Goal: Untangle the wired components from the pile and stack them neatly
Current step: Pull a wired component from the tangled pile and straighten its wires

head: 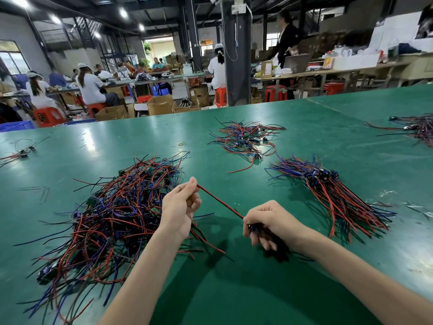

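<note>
A big tangled pile (110,212) of red, blue and black wired components lies on the green table at the left. My left hand (180,207) pinches the far end of a red-and-black wire pair (220,202), stretched tight above the table. My right hand (264,222) grips the other end, its fingers curled round the wire's small dark component. To the right, a neat stack (332,193) of aligned components lies with its wires fanned toward me.
A smaller loose bunch of wires (246,139) lies farther back in the middle, another (417,127) at the far right edge, and a few strays (21,152) at the far left. Workers sit at benches beyond the table's far edge.
</note>
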A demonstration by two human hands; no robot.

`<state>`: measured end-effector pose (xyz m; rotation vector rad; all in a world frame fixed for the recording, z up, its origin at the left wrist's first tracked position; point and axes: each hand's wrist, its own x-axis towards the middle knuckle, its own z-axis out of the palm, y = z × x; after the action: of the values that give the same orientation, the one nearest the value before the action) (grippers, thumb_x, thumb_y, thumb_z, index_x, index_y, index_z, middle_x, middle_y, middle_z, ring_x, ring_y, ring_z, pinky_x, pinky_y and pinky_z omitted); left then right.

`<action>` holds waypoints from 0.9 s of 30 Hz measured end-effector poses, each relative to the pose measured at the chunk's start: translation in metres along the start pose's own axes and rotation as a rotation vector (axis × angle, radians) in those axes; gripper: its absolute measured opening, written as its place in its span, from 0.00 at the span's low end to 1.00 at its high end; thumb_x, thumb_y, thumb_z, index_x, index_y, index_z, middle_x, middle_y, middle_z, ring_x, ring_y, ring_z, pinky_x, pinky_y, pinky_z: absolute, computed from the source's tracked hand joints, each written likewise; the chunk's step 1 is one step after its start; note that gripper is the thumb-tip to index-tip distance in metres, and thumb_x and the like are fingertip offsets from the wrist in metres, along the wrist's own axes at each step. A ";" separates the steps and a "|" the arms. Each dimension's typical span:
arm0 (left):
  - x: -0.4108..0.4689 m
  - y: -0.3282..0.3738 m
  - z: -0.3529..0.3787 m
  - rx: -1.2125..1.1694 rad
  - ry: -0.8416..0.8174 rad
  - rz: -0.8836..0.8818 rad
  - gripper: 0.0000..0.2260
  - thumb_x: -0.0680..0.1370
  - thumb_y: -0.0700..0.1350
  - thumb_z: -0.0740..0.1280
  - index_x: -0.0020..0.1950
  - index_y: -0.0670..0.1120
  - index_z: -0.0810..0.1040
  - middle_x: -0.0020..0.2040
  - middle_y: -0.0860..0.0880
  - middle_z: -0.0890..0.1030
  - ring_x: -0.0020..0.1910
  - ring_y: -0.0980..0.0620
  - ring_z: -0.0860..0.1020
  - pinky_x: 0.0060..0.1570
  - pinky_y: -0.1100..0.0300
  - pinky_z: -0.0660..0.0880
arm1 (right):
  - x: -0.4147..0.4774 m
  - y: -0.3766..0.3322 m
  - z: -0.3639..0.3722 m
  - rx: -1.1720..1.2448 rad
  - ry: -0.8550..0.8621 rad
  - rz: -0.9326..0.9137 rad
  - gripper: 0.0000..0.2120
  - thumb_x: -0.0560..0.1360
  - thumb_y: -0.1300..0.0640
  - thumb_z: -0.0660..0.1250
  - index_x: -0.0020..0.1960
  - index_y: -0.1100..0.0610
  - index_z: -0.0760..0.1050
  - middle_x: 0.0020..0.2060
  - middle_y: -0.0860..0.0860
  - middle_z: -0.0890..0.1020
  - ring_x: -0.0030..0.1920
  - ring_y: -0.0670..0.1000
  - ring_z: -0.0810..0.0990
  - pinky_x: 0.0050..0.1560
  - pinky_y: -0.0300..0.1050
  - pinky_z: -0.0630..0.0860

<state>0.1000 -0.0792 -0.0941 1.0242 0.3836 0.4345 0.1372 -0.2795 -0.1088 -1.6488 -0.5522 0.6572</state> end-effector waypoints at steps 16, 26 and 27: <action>-0.001 0.000 -0.002 0.079 0.075 -0.031 0.05 0.76 0.41 0.69 0.42 0.41 0.78 0.29 0.51 0.76 0.26 0.58 0.70 0.24 0.68 0.72 | 0.002 0.005 -0.001 -0.054 0.020 0.000 0.12 0.73 0.62 0.62 0.33 0.60 0.79 0.26 0.58 0.78 0.19 0.50 0.71 0.17 0.35 0.64; 0.000 0.000 -0.004 0.055 0.150 0.024 0.04 0.77 0.42 0.69 0.43 0.43 0.76 0.36 0.49 0.78 0.31 0.56 0.69 0.26 0.67 0.72 | -0.001 0.001 -0.005 0.036 -0.150 -0.018 0.08 0.77 0.63 0.61 0.49 0.62 0.78 0.32 0.55 0.80 0.23 0.48 0.73 0.19 0.36 0.68; 0.000 -0.001 -0.004 0.054 0.152 0.029 0.04 0.77 0.42 0.69 0.43 0.43 0.76 0.37 0.49 0.78 0.31 0.56 0.69 0.27 0.67 0.72 | -0.001 0.002 -0.005 0.041 -0.154 -0.011 0.08 0.77 0.65 0.60 0.50 0.62 0.78 0.33 0.55 0.81 0.23 0.48 0.73 0.19 0.36 0.68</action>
<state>0.0981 -0.0762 -0.0966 1.0536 0.5191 0.5322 0.1401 -0.2836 -0.1099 -1.5642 -0.6544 0.7871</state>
